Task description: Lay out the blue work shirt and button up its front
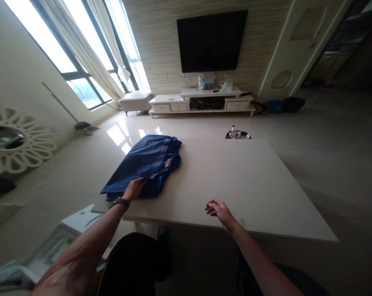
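A folded dark blue shirt (149, 154) lies at the left end of the white table (235, 176), with a small label near its collar. At the shirt's near edge is my left hand (134, 189), a dark watch on its wrist. Its fingers are closed on the cloth, and the fingertips are partly hidden in a fold. Over the table's near edge, apart from the shirt, my right hand (219, 213) hangs with loosely bent fingers apart and nothing in them.
Past the table's far edge shows a bin (238, 134) with a red-capped bottle. A low TV cabinet (176, 107) and a white stool (136, 101) stand by the far wall. A dustpan (83, 126) is at left. A white box-like item (83, 218) sits below the table's left corner.
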